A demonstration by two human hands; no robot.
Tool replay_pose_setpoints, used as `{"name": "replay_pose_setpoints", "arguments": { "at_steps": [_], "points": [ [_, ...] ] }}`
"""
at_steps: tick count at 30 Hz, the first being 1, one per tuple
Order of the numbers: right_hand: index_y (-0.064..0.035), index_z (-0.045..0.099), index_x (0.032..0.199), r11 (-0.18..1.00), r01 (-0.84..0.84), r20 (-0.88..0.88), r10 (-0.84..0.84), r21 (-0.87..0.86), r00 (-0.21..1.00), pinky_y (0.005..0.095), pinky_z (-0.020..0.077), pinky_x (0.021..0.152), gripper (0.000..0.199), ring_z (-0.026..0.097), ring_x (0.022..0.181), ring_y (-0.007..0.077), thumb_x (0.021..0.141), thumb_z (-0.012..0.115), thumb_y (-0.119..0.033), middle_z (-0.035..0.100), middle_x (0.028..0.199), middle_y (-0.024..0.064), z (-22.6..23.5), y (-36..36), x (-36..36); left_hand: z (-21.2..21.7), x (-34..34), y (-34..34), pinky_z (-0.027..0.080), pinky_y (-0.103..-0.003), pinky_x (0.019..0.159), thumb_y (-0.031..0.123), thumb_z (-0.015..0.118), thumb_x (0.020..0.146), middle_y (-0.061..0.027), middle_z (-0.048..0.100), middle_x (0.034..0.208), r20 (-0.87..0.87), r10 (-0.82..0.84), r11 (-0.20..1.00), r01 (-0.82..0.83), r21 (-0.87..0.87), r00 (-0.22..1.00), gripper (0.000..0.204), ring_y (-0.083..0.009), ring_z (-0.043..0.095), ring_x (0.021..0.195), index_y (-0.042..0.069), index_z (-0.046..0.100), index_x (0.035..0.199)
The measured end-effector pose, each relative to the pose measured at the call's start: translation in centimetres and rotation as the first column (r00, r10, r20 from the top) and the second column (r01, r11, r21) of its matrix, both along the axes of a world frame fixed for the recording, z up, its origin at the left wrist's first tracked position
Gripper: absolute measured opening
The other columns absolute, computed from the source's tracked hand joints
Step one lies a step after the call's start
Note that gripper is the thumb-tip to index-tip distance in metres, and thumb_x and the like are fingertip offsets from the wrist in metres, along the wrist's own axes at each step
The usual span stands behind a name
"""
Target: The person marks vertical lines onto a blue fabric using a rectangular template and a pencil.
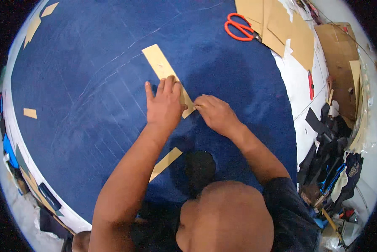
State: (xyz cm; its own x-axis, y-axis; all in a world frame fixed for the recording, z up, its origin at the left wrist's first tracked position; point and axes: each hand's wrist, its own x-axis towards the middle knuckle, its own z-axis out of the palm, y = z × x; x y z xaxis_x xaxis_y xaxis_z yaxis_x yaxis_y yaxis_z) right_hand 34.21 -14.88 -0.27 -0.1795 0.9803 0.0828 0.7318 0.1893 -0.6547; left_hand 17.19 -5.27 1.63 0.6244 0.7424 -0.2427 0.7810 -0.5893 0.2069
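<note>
A long tan cardboard strip (158,61) lies slantwise on dark blue cloth (83,84) spread over the table. My left hand (163,105) presses flat on the strip's lower half, fingers together. My right hand (213,111) is curled at the strip's near end, its fingertips pinched against the edge; whether it holds a small marker I cannot tell. Faint white lines run across the cloth around the strip. A second, narrower tan strip (166,161) lies on the cloth under my left forearm.
Orange-handled scissors (239,27) rest at the top beside tan cardboard sheets (281,29). A red pen-like tool (310,84) lies on the white table at right. Small tan scraps (30,113) sit on the cloth at left. Dark fabric pieces (327,134) pile at right.
</note>
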Motion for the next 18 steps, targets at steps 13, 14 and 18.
{"name": "replay_pose_setpoints", "arguments": {
  "at_steps": [13,14,18],
  "points": [
    [-0.0035,0.066,0.105,0.986,0.13,-0.173,-0.146,-0.102,0.974,0.0425,0.0545,0.087,0.015,0.066,0.097,0.0333,0.096,0.061,-0.014,0.068,0.104,0.0136,0.9,-2.0,-1.6,0.0,-0.7,0.4,0.043,-0.043,0.109,0.031,0.085,0.072,-0.0135,0.045,0.145,0.071,-0.042,0.996,0.047,-0.072,0.997,0.074,-0.0317,0.045,0.135,0.007,0.051,0.133],
    [-0.0035,0.066,0.105,0.986,0.128,-0.173,-0.144,-0.103,0.974,0.0425,0.0545,0.087,0.015,0.066,0.097,0.0333,0.096,0.061,-0.014,0.068,0.104,0.0136,0.9,-2.1,-2.3,0.0,-0.9,0.5,0.043,-0.043,0.11,0.03,0.085,0.072,-0.0138,0.046,0.145,0.087,-0.04,0.997,0.046,-0.069,0.995,0.074,-0.0321,0.045,0.135,0.007,0.051,0.133],
    [-0.0052,0.067,0.105,0.988,0.109,-0.178,-0.127,-0.105,0.976,0.0425,0.0559,0.084,0.015,0.068,0.094,0.033,0.095,0.061,-0.015,0.069,0.101,0.0131,0.2,-2.2,-3.3,-0.3,-0.9,0.5,0.042,-0.043,0.111,0.029,0.086,0.071,-0.0143,0.046,0.145,0.097,-0.058,0.996,0.064,-0.066,0.994,0.076,-0.0324,0.044,0.136,0.006,0.05,0.134]
  ]
}}
